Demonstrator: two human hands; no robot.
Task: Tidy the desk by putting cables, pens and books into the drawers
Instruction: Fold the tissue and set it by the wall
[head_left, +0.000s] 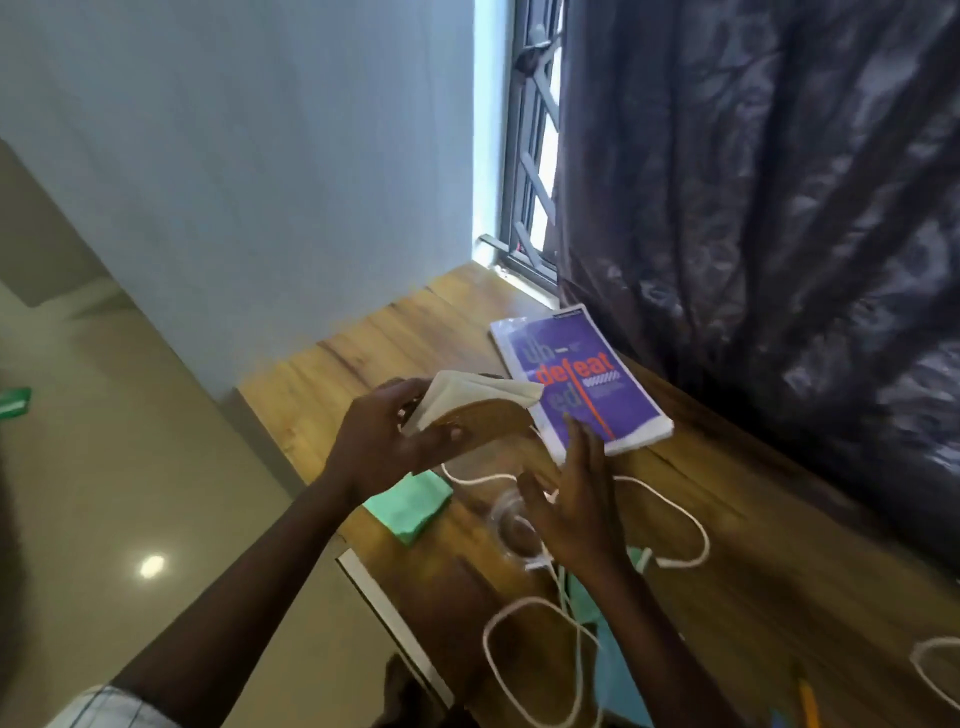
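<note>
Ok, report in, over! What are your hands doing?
Left hand gripping small brown book, lifted off desk. Right hand open, empty. Purple book, white cable not yet put away.

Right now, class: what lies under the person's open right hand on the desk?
Under the right hand a white cable loops across the wooden desk, beside a clear round object, possibly a tape roll. The hand covers part of both, so the cable's path there is hidden.

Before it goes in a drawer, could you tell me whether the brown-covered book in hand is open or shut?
Open: the brown-covered book has its cream pages fanned apart.
</note>
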